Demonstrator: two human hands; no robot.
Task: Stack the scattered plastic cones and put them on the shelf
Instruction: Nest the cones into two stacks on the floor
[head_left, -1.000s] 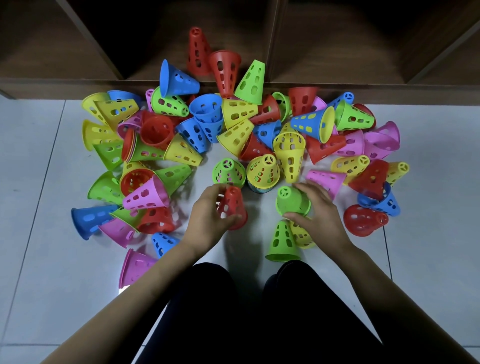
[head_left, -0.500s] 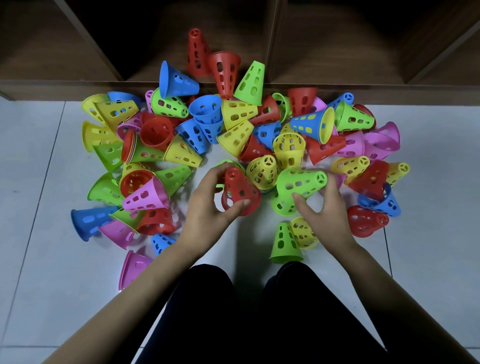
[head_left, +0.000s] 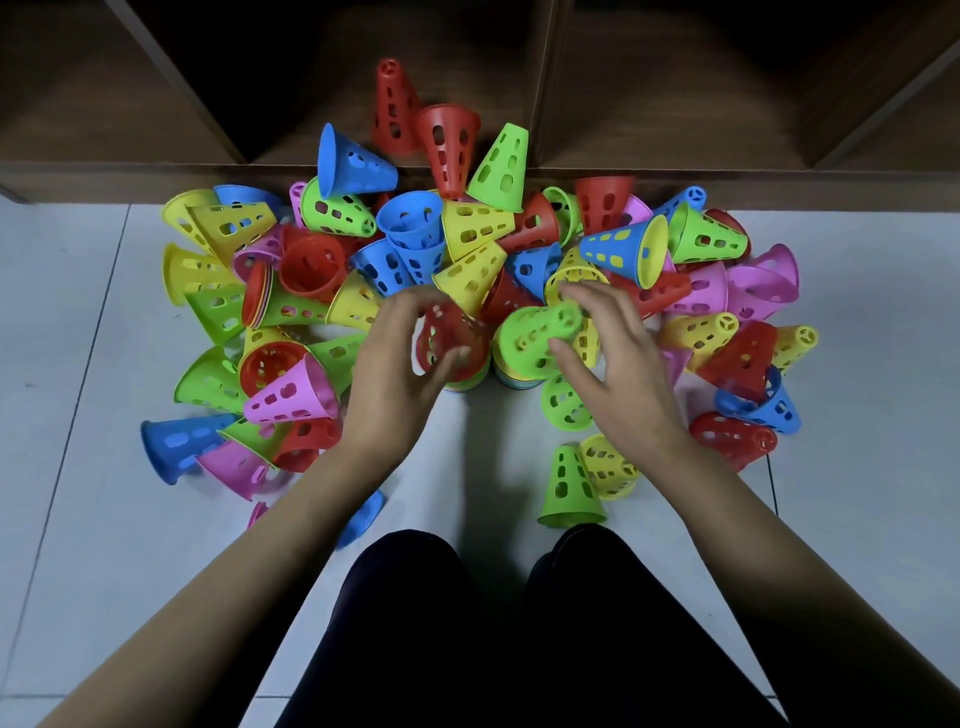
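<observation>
Both hands have pushed forward since half a second ago, toward the dark wooden shelf and the heap of perforated plastic cones on the pale tiled floor. Left hand grips one red holed plastic cone, right hand grips one lime-green holed plastic cone, right over two short nested stacks.

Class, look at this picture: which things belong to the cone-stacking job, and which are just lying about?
Belongs to the job:
- left hand, gripping a red cone
- right hand, gripping a green cone
- layered stack just below the green cone
- scattered cones on the floor
- shelf

Just there:
- tiled floor
- person's dark trousers
</observation>
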